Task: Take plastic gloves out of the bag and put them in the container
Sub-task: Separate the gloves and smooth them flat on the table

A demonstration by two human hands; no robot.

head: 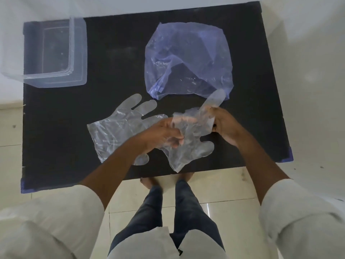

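A clear plastic glove point(188, 152) is held up over the front of the black table between both hands. My left hand point(162, 135) pinches its crumpled middle, and my right hand point(225, 126) grips its upper part, one glove finger sticking up past it. A second clear glove point(119, 126) lies flat on the table to the left, partly under my left wrist. The bluish see-through bag point(188, 58) lies slack at the back right. The clear plastic container point(78, 53) stands at the back left corner and looks to hold nothing.
The black table point(115, 53) has blue tape at its corners and stands on a pale tiled floor. The container hangs partly over the table's left edge. My legs and feet show below the front edge.
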